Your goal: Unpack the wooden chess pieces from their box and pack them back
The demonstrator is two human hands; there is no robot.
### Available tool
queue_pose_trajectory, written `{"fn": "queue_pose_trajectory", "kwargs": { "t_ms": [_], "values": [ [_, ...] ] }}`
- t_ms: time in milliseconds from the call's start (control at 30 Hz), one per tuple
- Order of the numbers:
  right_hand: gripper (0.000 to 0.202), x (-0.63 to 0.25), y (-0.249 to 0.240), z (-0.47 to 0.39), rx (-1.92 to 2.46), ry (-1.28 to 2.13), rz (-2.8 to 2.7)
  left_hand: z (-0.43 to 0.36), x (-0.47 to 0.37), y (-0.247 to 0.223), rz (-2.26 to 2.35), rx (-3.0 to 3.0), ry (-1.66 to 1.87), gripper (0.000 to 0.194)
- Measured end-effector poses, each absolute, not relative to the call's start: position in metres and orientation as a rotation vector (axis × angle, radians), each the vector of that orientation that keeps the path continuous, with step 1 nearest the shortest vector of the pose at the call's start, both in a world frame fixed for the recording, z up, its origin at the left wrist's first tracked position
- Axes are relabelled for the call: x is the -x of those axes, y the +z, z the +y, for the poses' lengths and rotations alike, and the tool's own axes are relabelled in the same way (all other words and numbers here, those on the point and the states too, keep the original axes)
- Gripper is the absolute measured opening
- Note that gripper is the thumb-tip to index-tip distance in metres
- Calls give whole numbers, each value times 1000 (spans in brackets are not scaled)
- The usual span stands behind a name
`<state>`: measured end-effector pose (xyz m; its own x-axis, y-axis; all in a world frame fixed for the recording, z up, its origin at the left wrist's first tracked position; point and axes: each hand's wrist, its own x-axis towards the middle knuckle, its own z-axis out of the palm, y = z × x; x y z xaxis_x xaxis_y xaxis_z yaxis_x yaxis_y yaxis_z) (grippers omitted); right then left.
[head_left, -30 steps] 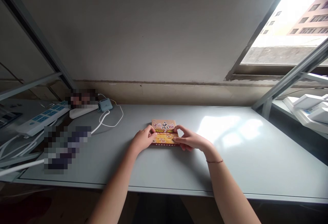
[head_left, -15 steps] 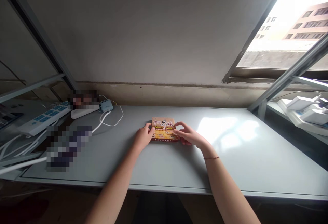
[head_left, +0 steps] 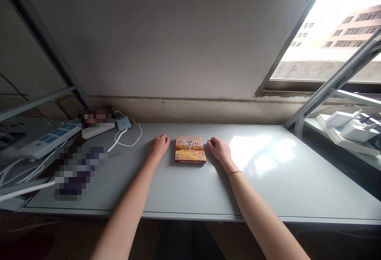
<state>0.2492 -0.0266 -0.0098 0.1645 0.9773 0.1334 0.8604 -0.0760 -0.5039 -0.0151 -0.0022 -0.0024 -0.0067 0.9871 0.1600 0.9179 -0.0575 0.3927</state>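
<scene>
A flat Chinese chess box (head_left: 190,150) with orange and brown printing lies face up on the grey desk (head_left: 190,196). My left hand (head_left: 160,145) rests in a fist on the desk to the left of the box, apart from it. On the other side, my right hand (head_left: 218,149) is also curled into a fist, close to the box's right edge without touching it. Neither fist shows anything in it. A thin bracelet (head_left: 234,172) circles my right wrist.
At the left stand a white power strip (head_left: 52,137) with blue sockets, a light blue adapter (head_left: 123,123) and white cables. Two blurred-out patches cover things there. More white plugs (head_left: 345,123) sit on a ledge at the right. Metal posts flank the desk, with a wall behind.
Both hands have let go of the chess box and drawn apart to either side, closing into fists. The box stays in nearly the same place.
</scene>
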Motion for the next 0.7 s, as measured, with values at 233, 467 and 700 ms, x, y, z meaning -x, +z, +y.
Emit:
{"fn": "queue_pose_trajectory", "kwargs": {
  "t_ms": [233,467,700],
  "values": [
    [34,-238,-10,-17,2188,101,-1950,5,25,-19,2031,-2199,613,25],
    [28,-246,-14,-24,2066,87,-1944,4,27,-23,2044,-2223,648,24],
    [25,-247,-17,-23,2016,119,-1881,6,28,-25,2014,-2226,697,23]
  ]
}}
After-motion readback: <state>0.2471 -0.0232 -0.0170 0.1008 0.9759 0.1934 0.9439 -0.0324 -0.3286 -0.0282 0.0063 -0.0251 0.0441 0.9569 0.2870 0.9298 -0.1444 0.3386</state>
